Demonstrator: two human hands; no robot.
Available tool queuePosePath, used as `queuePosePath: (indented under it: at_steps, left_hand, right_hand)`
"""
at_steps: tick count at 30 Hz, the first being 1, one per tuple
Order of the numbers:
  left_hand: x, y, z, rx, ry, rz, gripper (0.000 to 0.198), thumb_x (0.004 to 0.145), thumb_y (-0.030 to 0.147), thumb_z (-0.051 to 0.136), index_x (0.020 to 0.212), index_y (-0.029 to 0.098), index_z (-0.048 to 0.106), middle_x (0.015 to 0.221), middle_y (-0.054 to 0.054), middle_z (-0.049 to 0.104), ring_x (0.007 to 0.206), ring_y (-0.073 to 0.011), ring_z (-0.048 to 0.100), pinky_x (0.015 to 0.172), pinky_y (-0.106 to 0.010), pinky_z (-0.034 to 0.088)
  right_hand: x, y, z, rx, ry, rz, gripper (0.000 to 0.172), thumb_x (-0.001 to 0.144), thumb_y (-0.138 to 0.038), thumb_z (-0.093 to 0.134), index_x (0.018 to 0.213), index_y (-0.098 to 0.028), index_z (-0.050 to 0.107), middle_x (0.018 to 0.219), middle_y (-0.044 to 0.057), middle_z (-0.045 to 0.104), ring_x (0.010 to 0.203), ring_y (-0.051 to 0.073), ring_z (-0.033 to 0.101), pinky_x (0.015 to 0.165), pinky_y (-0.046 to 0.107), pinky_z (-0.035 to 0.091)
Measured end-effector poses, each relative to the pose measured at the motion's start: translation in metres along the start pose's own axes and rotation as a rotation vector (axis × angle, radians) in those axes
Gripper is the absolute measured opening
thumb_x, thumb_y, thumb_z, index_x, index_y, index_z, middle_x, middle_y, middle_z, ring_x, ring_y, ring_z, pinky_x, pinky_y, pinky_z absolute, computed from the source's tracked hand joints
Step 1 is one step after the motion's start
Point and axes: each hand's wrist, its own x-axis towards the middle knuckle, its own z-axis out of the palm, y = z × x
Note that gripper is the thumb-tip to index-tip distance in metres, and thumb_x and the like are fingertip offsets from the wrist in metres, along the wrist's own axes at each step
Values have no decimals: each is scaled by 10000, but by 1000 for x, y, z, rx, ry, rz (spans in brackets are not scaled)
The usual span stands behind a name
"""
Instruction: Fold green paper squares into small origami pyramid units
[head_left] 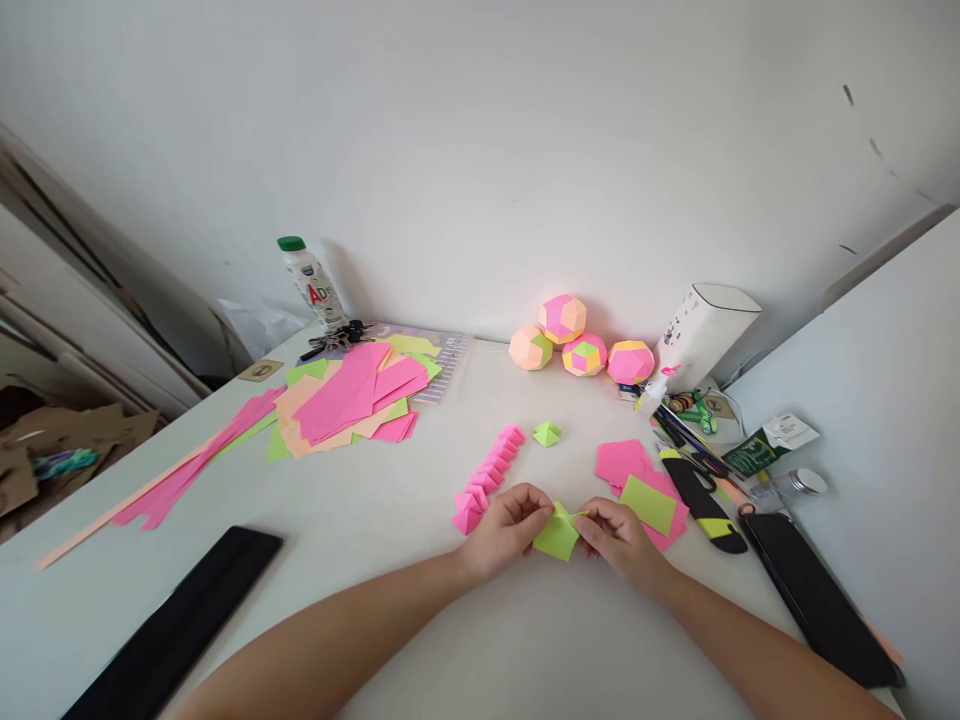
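Observation:
A small folded green paper (pixel 556 538) is held between my two hands near the table's front. My left hand (pixel 514 522) pinches its upper left corner between thumb and fingers. At its upper right, my right hand (pixel 611 532) pinches a thin corner of the same paper. Just beyond my left hand lies a slanting row of folded pink pieces (pixel 491 470). One folded green piece (pixel 547 434) sits apart, to the right of that row. Flat pink sheets (pixel 626 462) and a green sheet (pixel 649 505) lie beside my right hand.
Several paper balls (pixel 563 319) stand against the wall. Paper sheets (pixel 352 400) and a bottle (pixel 315 290) are at the back left. A black slab (pixel 180 620) lies front left. Cutter (pixel 705 505), white box (pixel 705 335), jar (pixel 791 487) and black case (pixel 817 595) are right.

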Motion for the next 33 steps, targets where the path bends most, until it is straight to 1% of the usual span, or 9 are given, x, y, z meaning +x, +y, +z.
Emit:
queuePosePath:
  at_steps: [3, 5, 8, 11, 16, 22, 26, 29, 33]
  left_hand:
    - [0, -1, 1, -73, -1, 64, 296, 725, 428, 679, 795, 153, 596, 737, -4, 610, 645, -99, 556, 594, -227, 432]
    - [0, 0, 2, -117, 1, 81, 279, 705, 402, 705, 791, 150, 622, 781, -24, 640, 715, -121, 585, 678, -259, 449]
    - [0, 0, 1, -160, 1, 59, 279, 676, 376, 735, 817, 154, 643, 772, -29, 646, 699, -130, 591, 662, -271, 451]
    - [1, -3, 0, -179, -17, 61, 303, 650, 331, 763, 874, 166, 643, 710, 3, 601, 647, -106, 561, 608, -243, 427]
    - [0, -4, -1, -140, -154, 24, 429, 643, 282, 774, 1024, 187, 603, 813, -12, 588, 716, -124, 573, 656, -268, 434]
    - [0, 2, 1, -164, -92, 59, 393, 683, 321, 743, 1004, 175, 569, 887, -35, 603, 815, -150, 585, 750, -312, 464]
    - [0, 4, 1, -118, -48, 46, 446, 685, 370, 730, 1027, 167, 528, 833, -17, 580, 736, -132, 584, 674, -287, 478]
    - [1, 4, 1, -61, -20, 47, 468, 689, 391, 716, 1040, 164, 503, 791, 7, 554, 641, -102, 567, 602, -257, 472]
    - [1, 2, 2, -10, 29, 47, 443, 717, 427, 671, 998, 189, 426, 646, 86, 481, 428, -64, 498, 425, -211, 405]
  right_hand:
    - [0, 1, 0, 11, -7, 3, 278, 844, -404, 566, 696, -169, 545, 574, -23, 518, 519, 117, 502, 510, 238, 399]
    - [0, 1, 0, 10, -6, 4, 277, 849, -401, 562, 699, -169, 545, 578, -22, 520, 522, 117, 498, 509, 237, 390]
    - [0, 2, 0, 30, -13, 5, 269, 853, -390, 562, 699, -172, 531, 579, -26, 512, 533, 116, 493, 511, 234, 382]
    - [0, 4, 0, 68, -12, 5, 269, 850, -387, 567, 693, -179, 503, 581, -40, 473, 532, 110, 475, 510, 231, 377]
    - [0, 4, 2, 45, -9, -10, 283, 854, -403, 550, 693, -184, 471, 577, -65, 355, 487, 81, 337, 454, 209, 298]
    - [0, 2, 2, -73, -56, -28, 298, 818, -442, 581, 710, -182, 484, 608, -47, 387, 521, 96, 350, 473, 218, 288]
    - [0, 2, 1, -113, -41, -9, 326, 830, -453, 557, 672, -180, 476, 585, -46, 405, 506, 97, 374, 459, 217, 299]
    - [0, 0, 1, -62, -30, -3, 289, 836, -435, 554, 713, -178, 504, 587, -36, 476, 513, 106, 446, 480, 225, 364]
    - [-1, -4, 2, 17, 68, -10, 260, 849, -439, 531, 800, -185, 501, 573, -22, 555, 508, 129, 538, 493, 244, 432]
